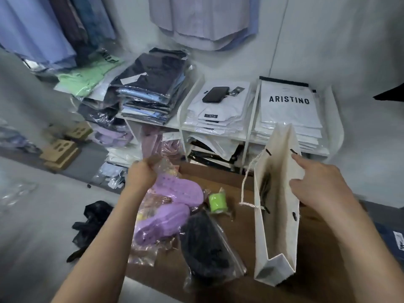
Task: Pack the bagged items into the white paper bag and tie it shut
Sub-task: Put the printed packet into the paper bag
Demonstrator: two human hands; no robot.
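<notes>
2 hands, 2 separate jobs. My right hand (314,184) pinches the near wall of the white paper bag (276,215) close to its mouth, thumb on the inside face and fingers on the outside, so the opening stays spread and the bag does not fold shut on the brown tabletop (240,189). It lies tipped with its mouth toward the shelves and its folded bottom toward me; something dark seems to sit inside already, though I cannot tell what.

My left hand (140,171) is closed around the gathered top of the clear plastic bag holding the purple clogs (172,204), lifting that end while the lower part rests on the table. Gripping the neck keeps the 2 clogs together as 1 bundle, which I judge will slide through the narrow opening more easily than loose plastic would.

Beside the clogs, touching their wrapper, lies the bagged black item (205,243), and the small green roll (215,201) sits between it and the paper bag's rope handle (247,182). Both wait within easy reach. No tying has started.
</notes>
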